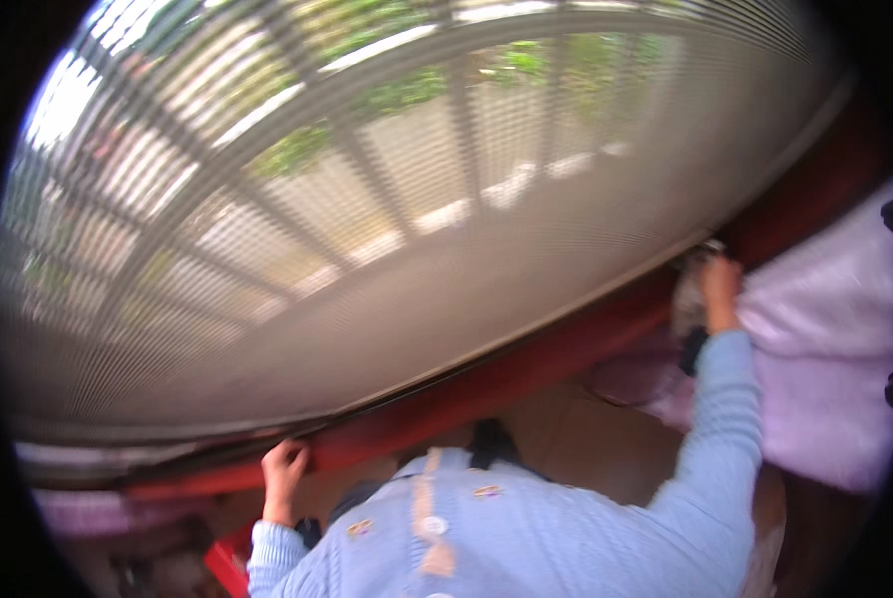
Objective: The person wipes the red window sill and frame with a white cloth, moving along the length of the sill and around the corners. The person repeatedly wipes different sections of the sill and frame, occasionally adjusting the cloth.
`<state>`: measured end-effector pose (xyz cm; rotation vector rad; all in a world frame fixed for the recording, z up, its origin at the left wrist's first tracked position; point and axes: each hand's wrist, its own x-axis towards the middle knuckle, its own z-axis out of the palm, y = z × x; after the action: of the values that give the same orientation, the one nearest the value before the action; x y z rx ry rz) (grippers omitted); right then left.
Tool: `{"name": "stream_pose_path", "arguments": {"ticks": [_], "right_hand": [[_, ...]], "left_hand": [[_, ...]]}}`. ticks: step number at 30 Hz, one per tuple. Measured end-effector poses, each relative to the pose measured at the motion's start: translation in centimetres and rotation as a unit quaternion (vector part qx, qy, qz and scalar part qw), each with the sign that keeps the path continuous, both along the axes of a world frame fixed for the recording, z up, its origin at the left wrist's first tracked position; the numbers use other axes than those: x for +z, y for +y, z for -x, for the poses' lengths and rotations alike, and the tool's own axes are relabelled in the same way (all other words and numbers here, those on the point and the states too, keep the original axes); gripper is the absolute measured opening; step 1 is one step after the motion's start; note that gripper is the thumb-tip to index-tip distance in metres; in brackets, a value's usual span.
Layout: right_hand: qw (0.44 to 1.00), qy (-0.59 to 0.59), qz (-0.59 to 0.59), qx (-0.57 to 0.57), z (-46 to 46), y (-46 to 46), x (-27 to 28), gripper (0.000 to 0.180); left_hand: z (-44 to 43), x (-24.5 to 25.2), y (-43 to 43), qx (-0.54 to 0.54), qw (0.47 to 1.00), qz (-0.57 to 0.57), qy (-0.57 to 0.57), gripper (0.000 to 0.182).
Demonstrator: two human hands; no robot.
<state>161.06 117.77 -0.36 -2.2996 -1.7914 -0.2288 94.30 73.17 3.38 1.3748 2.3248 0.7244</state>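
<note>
A wide pleated or slatted window blind (pixel 446 299) hangs before me over a barred window. Along its bottom edge runs a red ledge (pixel 476 385), perhaps a window sill. My left hand (pixel 286 467) is at the ledge's left part, fingers curled near the blind's lower edge; whether it pinches something is unclear. My right hand (pixel 719 280) reaches to the right part of the same edge, closed around or against something small and shiny that is too blurred to name. A pale, crumpled thing (pixel 688 299) is beside it.
Lilac fabric (pixel 820 359) covers something at the right, and more lilac fabric (pixel 110 512) shows at the lower left. A red box-like object (pixel 230 560) is near my left sleeve. Brown floor (pixel 566 433) shows below the ledge. Greenery is visible through the window.
</note>
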Motion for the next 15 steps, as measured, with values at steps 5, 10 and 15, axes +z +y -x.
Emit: {"name": "stream_pose_path", "arguments": {"ticks": [5,10,15], "right_hand": [[0.998,0.028,0.02,0.056,-1.0,-0.6,0.3,0.038],[0.994,0.007,0.096,0.056,6.7,-5.1,0.1,0.038],[0.945,-0.019,-0.014,0.325,16.7,-12.4,-2.4,0.039]], "left_hand": [[0.8,-1.4,-1.4,0.052,0.996,0.032,-0.058,0.015],[0.9,-2.1,-3.1,0.112,0.992,-0.011,-0.054,0.009],[-0.2,-2.6,-3.0,0.148,0.988,-0.032,-0.005,0.014]]}}
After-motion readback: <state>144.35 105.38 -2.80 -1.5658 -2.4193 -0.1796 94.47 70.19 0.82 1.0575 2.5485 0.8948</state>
